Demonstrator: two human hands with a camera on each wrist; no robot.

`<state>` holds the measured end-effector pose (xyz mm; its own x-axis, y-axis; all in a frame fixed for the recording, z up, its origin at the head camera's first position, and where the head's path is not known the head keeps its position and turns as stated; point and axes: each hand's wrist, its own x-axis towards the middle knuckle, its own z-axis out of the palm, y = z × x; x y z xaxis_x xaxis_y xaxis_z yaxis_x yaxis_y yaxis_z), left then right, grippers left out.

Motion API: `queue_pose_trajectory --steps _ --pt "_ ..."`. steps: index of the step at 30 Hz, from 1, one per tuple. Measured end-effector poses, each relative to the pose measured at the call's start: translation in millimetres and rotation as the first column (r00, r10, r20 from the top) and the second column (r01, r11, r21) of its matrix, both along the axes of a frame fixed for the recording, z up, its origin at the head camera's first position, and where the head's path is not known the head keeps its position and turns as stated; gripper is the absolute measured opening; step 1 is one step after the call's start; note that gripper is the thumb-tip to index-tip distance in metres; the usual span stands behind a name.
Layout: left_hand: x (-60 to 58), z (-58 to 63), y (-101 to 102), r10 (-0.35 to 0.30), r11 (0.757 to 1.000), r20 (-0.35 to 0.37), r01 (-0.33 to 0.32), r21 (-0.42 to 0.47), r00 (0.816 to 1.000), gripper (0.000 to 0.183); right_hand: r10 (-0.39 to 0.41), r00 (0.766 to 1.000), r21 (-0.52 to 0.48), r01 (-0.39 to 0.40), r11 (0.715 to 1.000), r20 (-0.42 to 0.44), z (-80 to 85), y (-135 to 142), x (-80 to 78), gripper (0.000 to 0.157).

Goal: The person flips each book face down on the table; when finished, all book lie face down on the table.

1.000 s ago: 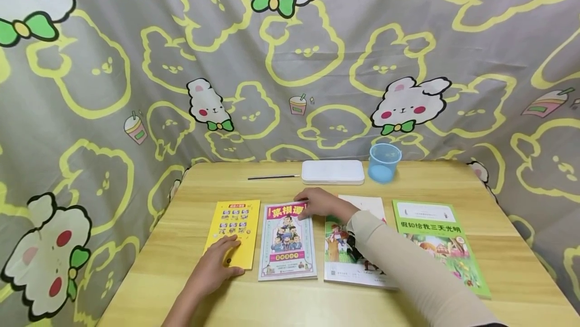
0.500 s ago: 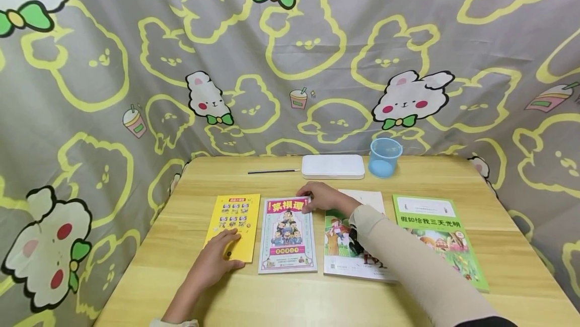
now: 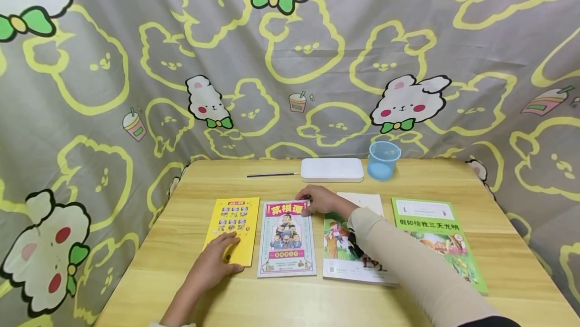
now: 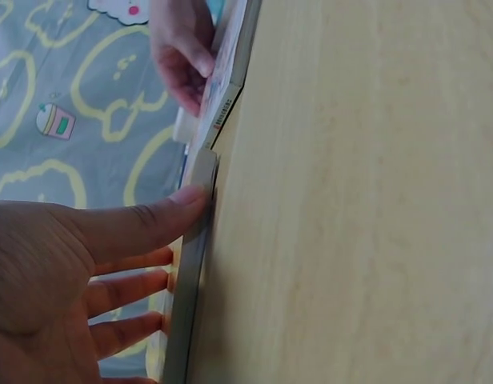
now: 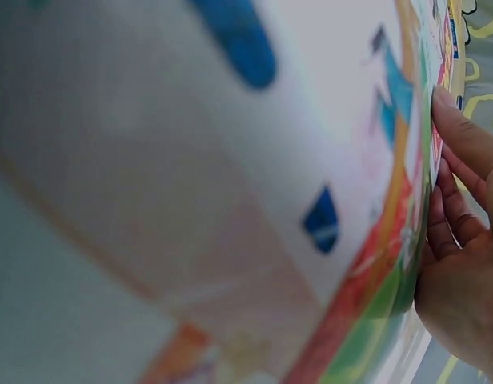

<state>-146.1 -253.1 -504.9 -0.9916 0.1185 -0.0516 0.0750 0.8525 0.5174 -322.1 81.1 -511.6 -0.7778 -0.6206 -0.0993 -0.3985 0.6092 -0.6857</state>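
Note:
My left hand [image 3: 214, 260] rests on a yellow book [image 3: 236, 231] lying flat. Its fingers are spread over the cover, and the thumb touches the book's near edge, as the left wrist view shows. To the right lies a pink-and-white book [image 3: 286, 246] with cartoon figures. My right hand [image 3: 322, 200] grips its far right corner, thumb at the side and bent fingers at the far edge. Below the right forearm is a white book [image 3: 340, 266] with a colourful drawing, partly covered by the sleeve. A green book [image 3: 428, 216] lies farthest right, also partly behind the sleeve.
Along the back of the wooden table [image 3: 226, 302] are a thin black pen-like stick [image 3: 272, 175], a white case [image 3: 332, 170] and a clear blue cup [image 3: 383, 162]. A grey patterned curtain [image 3: 254, 55] hangs behind and at both sides.
My right thumb has shifted from the pink-and-white book's cover toward its right edge. The left hand stays on the yellow book. The head view bobs slightly.

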Motion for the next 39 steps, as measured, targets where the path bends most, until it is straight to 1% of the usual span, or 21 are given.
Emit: queue_pose_trajectory --steps 4,8,12,17,20,23,28,33,39 --pt "0.2 0.2 0 -0.017 0.999 -0.008 0.017 -0.034 1.000 0.075 -0.008 1.000 0.006 0.008 1.000 -0.002 0.8 -1 2.4 0.048" --pt "0.0 2.5 3 -0.038 0.994 -0.040 0.034 -0.102 0.998 0.075 0.001 1.000 0.008 -0.001 1.000 -0.024 1.6 -2 2.7 0.047" --pt "-0.5 5.1 10 -0.033 0.987 -0.061 0.023 -0.156 0.998 0.074 0.004 1.000 0.007 -0.004 1.000 -0.028 2.5 -2 3.1 0.048" --pt "-0.9 5.7 19 -0.017 0.985 -0.078 0.003 -0.173 0.997 0.071 0.006 1.000 0.012 -0.006 1.000 -0.028 0.3 -2 2.8 0.049" --pt "-0.4 4.3 24 -0.030 0.984 -0.100 0.011 -0.179 0.995 0.070 0.004 1.000 0.016 -0.003 1.000 -0.029 -1.2 -2 1.8 0.049" --pt "-0.1 2.5 28 -0.055 0.984 -0.111 0.035 -0.174 0.992 0.071 -0.001 1.000 0.012 0.002 1.000 -0.027 -1.7 -1 1.1 0.048" --pt "0.5 0.1 35 -0.089 0.986 -0.104 0.073 -0.150 0.991 0.074 0.005 1.000 0.010 -0.004 1.000 -0.029 -3.1 -1 0.7 0.048" --pt "0.9 -2.4 41 -0.117 0.988 -0.081 0.108 -0.113 0.990 0.085 0.005 1.000 0.012 -0.005 1.000 -0.029 -1.5 -1 0.6 0.048" --pt "1.7 -5.3 47 -0.172 0.983 -0.028 0.170 -0.074 0.985 0.096 0.001 1.000 0.011 -0.001 1.000 -0.029 1.2 -1 0.7 0.047"
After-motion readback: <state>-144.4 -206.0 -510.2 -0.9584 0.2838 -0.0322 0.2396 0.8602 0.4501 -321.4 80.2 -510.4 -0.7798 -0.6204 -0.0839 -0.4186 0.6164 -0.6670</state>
